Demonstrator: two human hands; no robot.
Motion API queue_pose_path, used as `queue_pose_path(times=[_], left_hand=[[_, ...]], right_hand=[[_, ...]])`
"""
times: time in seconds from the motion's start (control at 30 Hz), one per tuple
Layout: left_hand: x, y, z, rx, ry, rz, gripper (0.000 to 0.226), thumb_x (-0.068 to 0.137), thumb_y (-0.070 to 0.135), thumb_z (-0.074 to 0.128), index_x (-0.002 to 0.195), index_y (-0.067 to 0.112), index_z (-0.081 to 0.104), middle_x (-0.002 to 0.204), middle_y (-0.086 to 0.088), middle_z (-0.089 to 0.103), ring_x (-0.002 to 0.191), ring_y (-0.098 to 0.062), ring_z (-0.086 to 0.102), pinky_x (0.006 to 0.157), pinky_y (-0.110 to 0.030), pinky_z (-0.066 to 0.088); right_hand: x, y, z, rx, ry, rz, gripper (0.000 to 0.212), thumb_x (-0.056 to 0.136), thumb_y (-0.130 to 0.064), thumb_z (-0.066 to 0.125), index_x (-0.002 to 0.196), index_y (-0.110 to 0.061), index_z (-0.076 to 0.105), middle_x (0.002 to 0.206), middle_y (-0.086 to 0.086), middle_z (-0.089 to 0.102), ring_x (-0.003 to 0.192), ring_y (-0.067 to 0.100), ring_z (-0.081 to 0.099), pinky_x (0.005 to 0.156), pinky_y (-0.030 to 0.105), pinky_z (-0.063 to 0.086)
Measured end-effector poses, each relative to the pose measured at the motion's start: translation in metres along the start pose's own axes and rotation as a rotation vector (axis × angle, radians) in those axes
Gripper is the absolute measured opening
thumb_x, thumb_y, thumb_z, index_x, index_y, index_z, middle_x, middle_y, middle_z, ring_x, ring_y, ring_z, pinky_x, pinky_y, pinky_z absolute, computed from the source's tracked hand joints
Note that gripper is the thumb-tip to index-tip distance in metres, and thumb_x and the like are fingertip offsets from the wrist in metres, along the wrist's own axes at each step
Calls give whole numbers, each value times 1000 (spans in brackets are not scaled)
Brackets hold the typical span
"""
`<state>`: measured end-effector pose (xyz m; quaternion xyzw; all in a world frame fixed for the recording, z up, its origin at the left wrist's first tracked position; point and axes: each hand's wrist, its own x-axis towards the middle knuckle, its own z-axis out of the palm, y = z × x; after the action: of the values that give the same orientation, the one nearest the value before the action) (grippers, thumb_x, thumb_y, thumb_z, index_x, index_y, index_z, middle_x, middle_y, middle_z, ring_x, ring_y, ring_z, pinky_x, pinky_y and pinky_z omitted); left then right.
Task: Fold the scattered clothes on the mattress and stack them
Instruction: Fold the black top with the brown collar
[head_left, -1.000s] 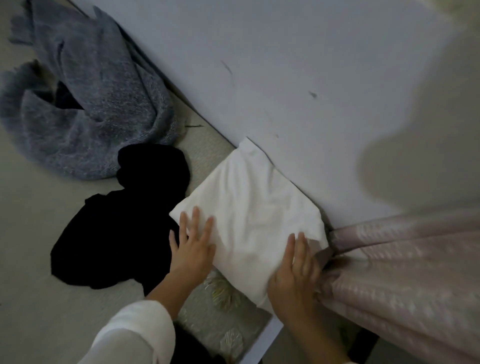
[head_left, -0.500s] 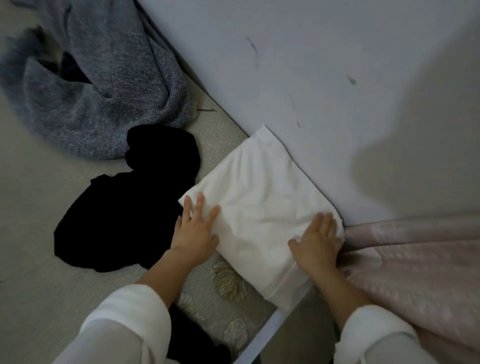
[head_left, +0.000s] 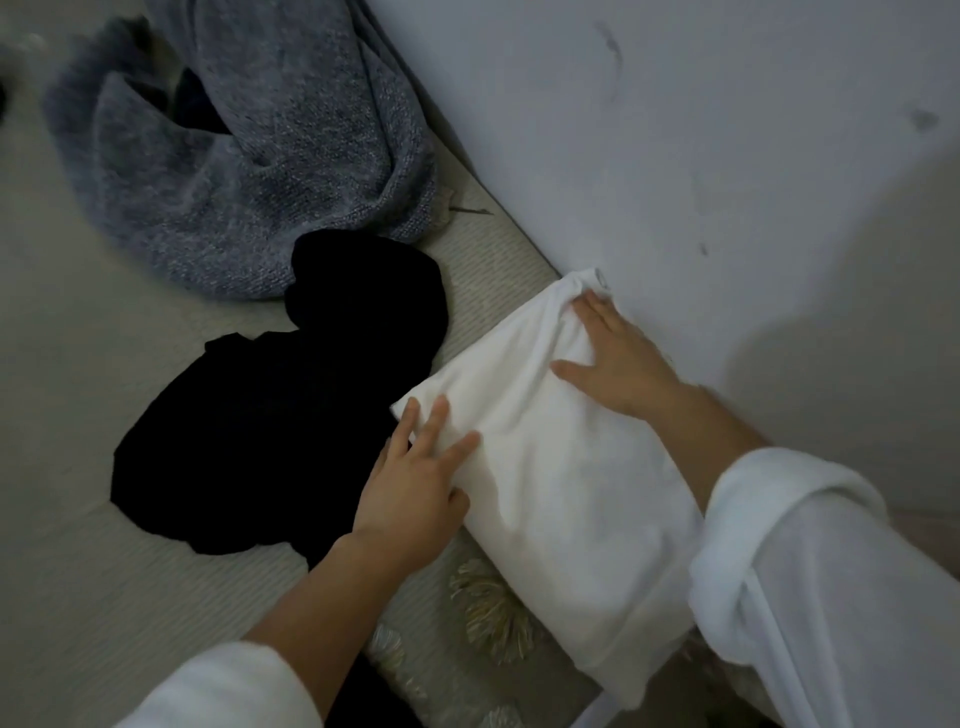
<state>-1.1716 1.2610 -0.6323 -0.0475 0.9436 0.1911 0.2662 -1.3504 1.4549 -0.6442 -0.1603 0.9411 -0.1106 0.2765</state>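
Left hand: flat, fingers straight, palm down on the left corner of the white fold, grasping nothing. Right hand: also flat, fingers spread, pressing the fold's far end. Cloth bunches at its fingertips, but I see no pinch. The fold sits under both palms on the mattress, its right edge against the wall. Long axis runs from the right fingertips back toward the body and passes under the right sleeve, which partly hides the near end.

Reads as smoothing a finished fold, so this piece is likely the stack base. Next candidate: black garment, crumpled, immediately left of the left hand. Its edge touches the fold's left side and the hand's heel is over it. Left hand is much nearer; the right would have to cross the fold. Grey sweater lies beyond the black one, farther left and away, bunched against the wall, unfolded.

Nothing sits between the left hand and the black piece. Risk: dragging it may tug the fold's left edge, and the wall leaves no room on the right.
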Motion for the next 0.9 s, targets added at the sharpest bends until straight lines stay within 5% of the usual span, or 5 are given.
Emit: queue_pose_path(times=[0.13,0.33,0.53,0.7,0.9], left_hand=[[-4,-2,-10,-197,48,36,56,93,29,50,146,37,31,160,6,-1,145,-16,-14,119,-34,6],[-40,-54,-16,-390,721,-352,67,84,16,64,145,21,34,153,-7,26,139,-27,17,112,-45,20],[-54,-115,-12,-408,347,-662,64,85,58,56,140,30,40,159,1,11,146,-25,-8,116,-52,3],[-72,-129,-18,-465,243,-404,38,85,60,54,98,25,59,112,8,64,120,-15,51,111,-48,30],[-170,-129,-4,-917,169,-414,37,82,51,64,109,26,62,99,12,70,87,-1,67,73,-18,54]], right_hand=[[-25,-19,21,-53,168,18,75,95,-45,42,153,-13,6,161,4,3,148,17,1,119,38,4],[-112,-78,86,118,255,-245,62,87,-42,39,142,-15,36,151,5,35,141,16,21,112,34,14],[-137,-139,131,28,125,-518,68,78,-24,55,144,-16,36,150,2,37,138,17,32,114,32,30],[-123,-155,135,118,-52,-303,87,86,-28,64,152,-17,10,157,1,17,140,19,27,115,29,23],[-146,-175,132,165,-195,-290,45,83,-2,57,124,-21,55,117,4,57,111,24,53,91,37,46]])
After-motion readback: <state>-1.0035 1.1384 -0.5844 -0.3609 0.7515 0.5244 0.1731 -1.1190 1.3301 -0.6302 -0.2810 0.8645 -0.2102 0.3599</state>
